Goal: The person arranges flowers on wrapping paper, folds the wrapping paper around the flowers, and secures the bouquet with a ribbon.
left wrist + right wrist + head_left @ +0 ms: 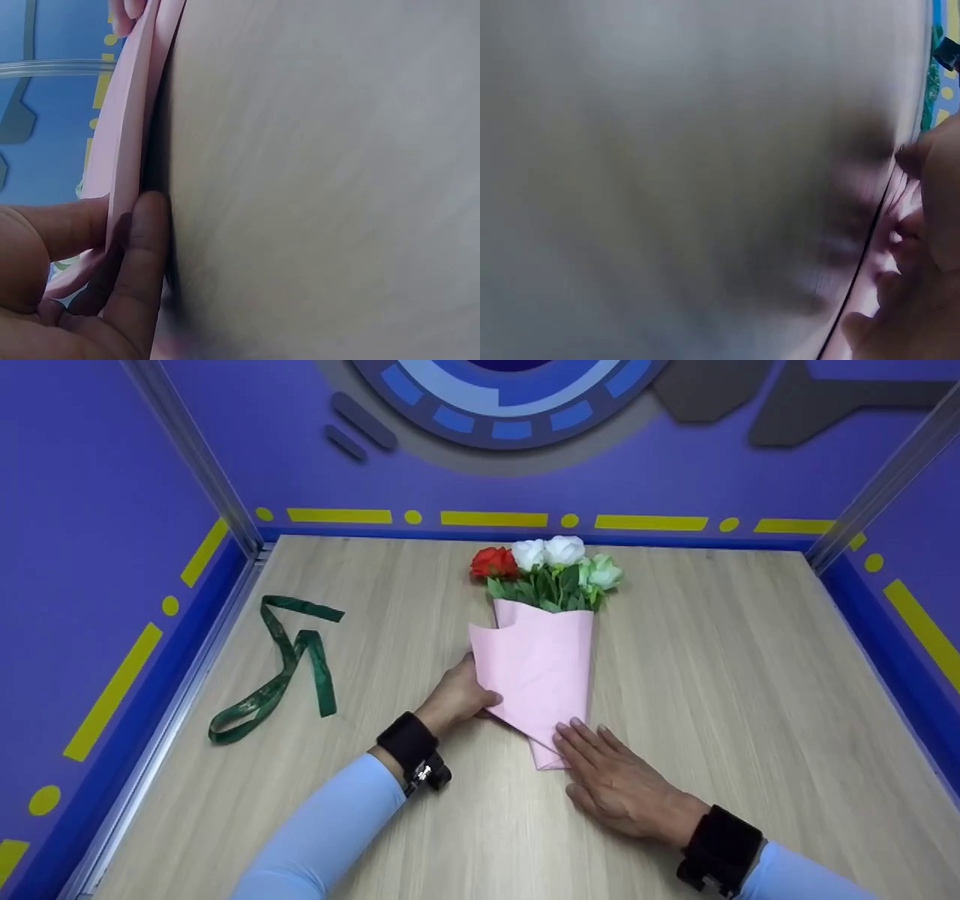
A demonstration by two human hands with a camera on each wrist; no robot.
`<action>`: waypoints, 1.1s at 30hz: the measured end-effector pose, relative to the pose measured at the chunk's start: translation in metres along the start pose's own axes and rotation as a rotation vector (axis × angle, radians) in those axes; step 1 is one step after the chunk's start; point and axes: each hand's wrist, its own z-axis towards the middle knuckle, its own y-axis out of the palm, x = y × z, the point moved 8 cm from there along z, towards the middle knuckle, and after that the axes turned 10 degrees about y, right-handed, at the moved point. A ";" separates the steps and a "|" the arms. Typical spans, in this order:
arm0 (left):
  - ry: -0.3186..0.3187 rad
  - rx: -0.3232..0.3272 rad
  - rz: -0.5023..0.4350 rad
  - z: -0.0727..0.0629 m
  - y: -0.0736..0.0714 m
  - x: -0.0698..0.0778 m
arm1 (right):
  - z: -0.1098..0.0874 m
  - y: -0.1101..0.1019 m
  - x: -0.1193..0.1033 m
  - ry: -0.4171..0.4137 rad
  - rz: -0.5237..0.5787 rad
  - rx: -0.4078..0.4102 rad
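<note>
A bouquet wrapped in pink paper point(536, 667) lies on the table. Out of its top come a red rose point(493, 562), white roses point(564, 550), a pale green flower point(602, 573) and green leaves. At the wrap's left edge my left hand point(461, 690) pinches the paper, thumb on top and fingers beneath; the left wrist view shows the paper edge between thumb and fingers point(142, 240). My right hand point(622, 791) lies with its fingers extended, their tips resting on the lower right of the wrap. In the right wrist view the fingers point(900, 292) touch the pink paper.
A green ribbon point(281, 675) lies loosely looped on the left of the wooden table point(735, 675). Blue panels point(450, 487) with yellow marks stand behind the table and along both sides. Metal posts mark the back corners.
</note>
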 end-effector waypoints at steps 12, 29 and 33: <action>-0.151 0.007 -0.158 0.000 -0.024 -0.023 | 0.000 0.013 0.008 0.048 0.009 -0.196; 0.753 -0.013 1.088 -0.058 0.084 0.089 | 0.000 0.011 0.009 0.029 0.089 -0.184; 0.707 -0.109 1.163 -0.059 0.099 0.078 | -0.002 0.006 0.019 0.090 0.277 -0.160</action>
